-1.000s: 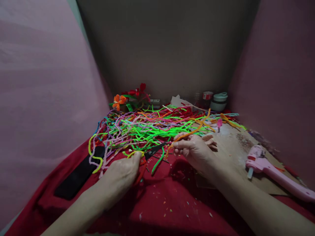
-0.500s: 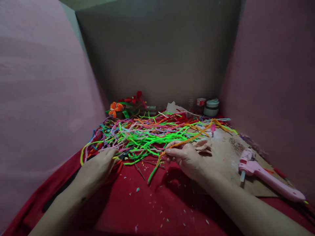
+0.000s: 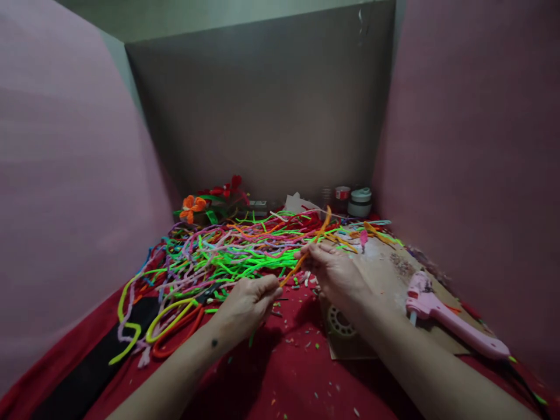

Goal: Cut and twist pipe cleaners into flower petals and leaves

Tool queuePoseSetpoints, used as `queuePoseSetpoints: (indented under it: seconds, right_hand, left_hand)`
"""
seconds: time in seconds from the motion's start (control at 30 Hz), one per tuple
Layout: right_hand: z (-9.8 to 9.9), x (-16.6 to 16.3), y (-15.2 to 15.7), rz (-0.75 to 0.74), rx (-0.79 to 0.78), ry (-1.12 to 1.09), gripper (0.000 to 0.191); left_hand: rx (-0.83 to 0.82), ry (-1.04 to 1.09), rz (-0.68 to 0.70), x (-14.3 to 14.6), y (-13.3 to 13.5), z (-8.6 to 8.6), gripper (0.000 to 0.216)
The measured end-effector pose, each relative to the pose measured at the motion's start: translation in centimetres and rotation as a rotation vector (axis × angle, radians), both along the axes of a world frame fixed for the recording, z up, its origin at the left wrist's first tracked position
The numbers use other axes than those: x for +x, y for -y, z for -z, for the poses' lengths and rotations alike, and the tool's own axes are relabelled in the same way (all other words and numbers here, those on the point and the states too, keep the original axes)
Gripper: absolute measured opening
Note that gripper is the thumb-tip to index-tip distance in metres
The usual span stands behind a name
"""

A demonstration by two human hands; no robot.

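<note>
My right hand [image 3: 336,271] is closed around an orange pipe cleaner [image 3: 321,228], which rises from the fingers toward the back and also runs down to the left. My left hand [image 3: 249,303] pinches the lower end of that same orange pipe cleaner just below the right hand. Both hands hover at the near edge of a wide tangle of pipe cleaners [image 3: 227,251] in green, pink, purple, orange and red, spread over a red cloth [image 3: 271,379].
A pink glue gun [image 3: 441,318] lies on a cardboard sheet [image 3: 385,274] at the right. Orange and red pipe-cleaner flowers [image 3: 210,201] and small jars [image 3: 356,201] stand at the back. A black strip [image 3: 87,373] lies at the left. Panels wall in three sides.
My left hand left the pile's left side and came right to the orange pipe cleaner's lower end. My right hand lifted it slightly. The view tilted upward.
</note>
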State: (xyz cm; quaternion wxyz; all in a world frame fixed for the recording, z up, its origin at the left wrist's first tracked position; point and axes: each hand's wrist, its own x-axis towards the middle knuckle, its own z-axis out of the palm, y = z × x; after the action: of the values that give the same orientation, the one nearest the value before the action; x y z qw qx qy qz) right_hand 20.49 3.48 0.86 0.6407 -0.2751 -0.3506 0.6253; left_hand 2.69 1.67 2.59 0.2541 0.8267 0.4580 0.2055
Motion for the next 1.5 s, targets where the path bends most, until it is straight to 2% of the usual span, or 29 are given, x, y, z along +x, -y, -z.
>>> queuePoseSetpoints:
  seconds: [0.13, 0.2, 0.27, 0.5, 0.7, 0.8, 0.87, 0.9, 1.0, 1.07, 1.17, 1.33, 1.5]
  right_hand:
    - [-0.9, 2.1, -1.2, 0.156, -0.085, -0.219, 0.011]
    - [-1.1, 2.7, -1.5, 0.198, -0.122, -0.250, 0.012]
    - [-1.3, 3.0, -1.6, 0.209, -0.142, -0.259, 0.013]
    - [-1.2, 3.0, -1.4, 0.183, -0.175, -0.277, 0.012]
    - [-1.3, 2.7, -1.1, 0.106, -0.182, -0.284, 0.004]
    - [-1.6, 2.9, -0.9, 0.011, -0.199, -0.339, 0.005]
    - [-1.8, 3.0, -0.6, -0.139, -0.216, -0.325, 0.008]
    - [-1.9, 2.8, -0.3, -0.238, -0.223, -0.290, 0.007]
    - [-1.9, 1.7, 0.9, -0.533, -0.245, -0.099, 0.008]
    - [-1.6, 0.5, 2.0, -0.636, -0.232, 0.057, 0.012]
    - [-1.1, -1.1, 3.3, -0.643, -0.206, 0.277, 0.011]
    - [-0.5, -1.9, 4.0, -0.537, -0.119, 0.384, 0.018]
    - [-0.4, -2.0, 3.8, -0.553, -0.184, 0.415, 0.011]
  left_hand:
    - [-0.240, -0.052, 0.054, -0.9, -0.3, 0.9, 0.032]
    - [-0.360, -0.069, 0.072, -1.3, -0.5, 1.3, 0.033]
    - [-0.409, -0.065, 0.103, -1.6, -0.7, 1.5, 0.034]
    - [-0.437, -0.071, 0.165, -1.9, -0.5, 1.2, 0.032]
    - [-0.682, 0.000, 0.223, -3.0, -0.6, 0.2, 0.033]
    - [-0.790, 0.071, 0.332, -3.7, -0.6, -0.3, 0.031]
    - [-0.780, 0.175, 0.371, -3.9, -0.7, -0.3, 0.032]
    - [-0.748, 0.245, 0.345, -3.8, -0.7, -0.2, 0.033]
    - [-0.626, 0.499, 0.143, -2.8, -0.8, 0.2, 0.034]
    - [-0.595, 0.683, 0.038, -1.9, -0.7, 0.6, 0.036]
    - [-0.574, 0.830, -0.017, -0.8, -0.6, 1.1, 0.031]
    - [-0.451, 0.708, -0.023, -0.9, -0.3, 1.1, 0.018]
    - [-0.351, 0.606, -0.012, -1.6, -0.3, 0.6, 0.018]
